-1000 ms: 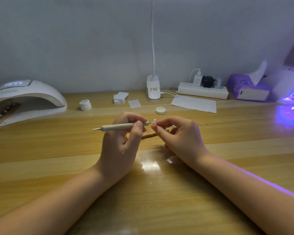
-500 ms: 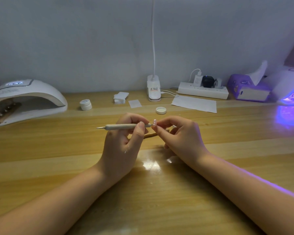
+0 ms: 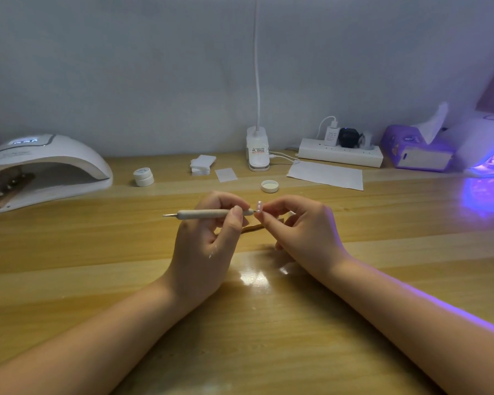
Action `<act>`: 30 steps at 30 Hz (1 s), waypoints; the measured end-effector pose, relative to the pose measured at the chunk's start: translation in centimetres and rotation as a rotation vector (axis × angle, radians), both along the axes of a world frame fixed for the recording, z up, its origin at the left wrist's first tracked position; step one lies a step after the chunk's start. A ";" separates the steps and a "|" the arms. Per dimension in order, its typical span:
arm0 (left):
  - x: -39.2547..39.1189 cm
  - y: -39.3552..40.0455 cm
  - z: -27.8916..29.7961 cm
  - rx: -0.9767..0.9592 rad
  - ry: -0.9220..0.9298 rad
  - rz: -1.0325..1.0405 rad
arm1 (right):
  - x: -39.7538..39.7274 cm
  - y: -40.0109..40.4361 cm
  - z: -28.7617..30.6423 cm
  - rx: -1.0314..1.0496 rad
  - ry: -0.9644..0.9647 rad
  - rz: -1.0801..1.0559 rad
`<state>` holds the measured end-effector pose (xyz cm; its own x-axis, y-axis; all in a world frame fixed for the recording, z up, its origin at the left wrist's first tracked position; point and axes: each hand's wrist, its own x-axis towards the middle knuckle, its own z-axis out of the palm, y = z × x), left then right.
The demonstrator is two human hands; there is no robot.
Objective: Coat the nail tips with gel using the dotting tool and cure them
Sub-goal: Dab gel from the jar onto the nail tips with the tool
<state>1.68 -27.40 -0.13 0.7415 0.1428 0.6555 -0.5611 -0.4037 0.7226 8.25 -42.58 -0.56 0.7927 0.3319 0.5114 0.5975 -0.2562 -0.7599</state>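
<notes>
My left hand (image 3: 204, 243) grips a pale dotting tool (image 3: 203, 214) that lies level, its right tip touching a small pink nail tip (image 3: 259, 205). My right hand (image 3: 303, 229) pinches that nail tip between thumb and forefinger, on the end of a wooden stick (image 3: 253, 228) that shows between the hands. A white gel jar (image 3: 143, 176) stands at the back left and its open lid (image 3: 269, 186) lies behind the hands. A white curing lamp (image 3: 40, 169) sits at the far left with a stick of nail tips inside. A second lamp (image 3: 488, 149) glows violet at the far right.
Along the wall stand a clip lamp base (image 3: 257, 152), a power strip (image 3: 341, 151) with plugs, and a purple tissue box (image 3: 417, 149). White pads (image 3: 201, 164), a small square (image 3: 226, 175) and a paper sheet (image 3: 325, 175) lie on the wooden table (image 3: 254, 323).
The dotting tool has slid slightly to the right in my left hand, its tip staying at the nail tip. My right hand has barely moved.
</notes>
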 end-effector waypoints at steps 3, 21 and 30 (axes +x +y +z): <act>0.0 -0.1 0.0 -0.016 0.004 -0.006 | 0.0 0.0 0.0 0.011 0.007 -0.007; 0.0 -0.1 0.1 -0.017 -0.002 -0.016 | 0.1 0.0 -0.1 -0.005 -0.013 -0.002; 0.0 0.0 0.0 -0.019 0.004 -0.006 | 0.1 -0.1 -0.1 -0.012 -0.019 0.004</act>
